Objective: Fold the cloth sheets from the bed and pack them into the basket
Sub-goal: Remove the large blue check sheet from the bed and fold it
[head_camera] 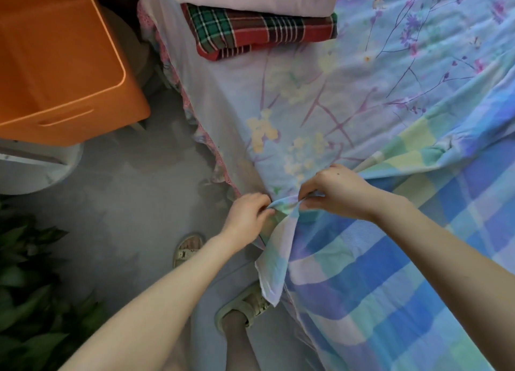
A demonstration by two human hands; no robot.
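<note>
The checked sheet (390,273) is thin, matt woven cloth, as is the flowered sheet (320,92) on the bed. The plaid cloth (264,30) looks coarser. The orange basket (55,64) is smooth, slightly glossy plastic.

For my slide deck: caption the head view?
Both hands, left hand and right hand, pinch a checked sheet corner at the bed edge.

Both hands, left (246,213) and right (338,192), pinch with curled fingers, forearms extended.
</note>
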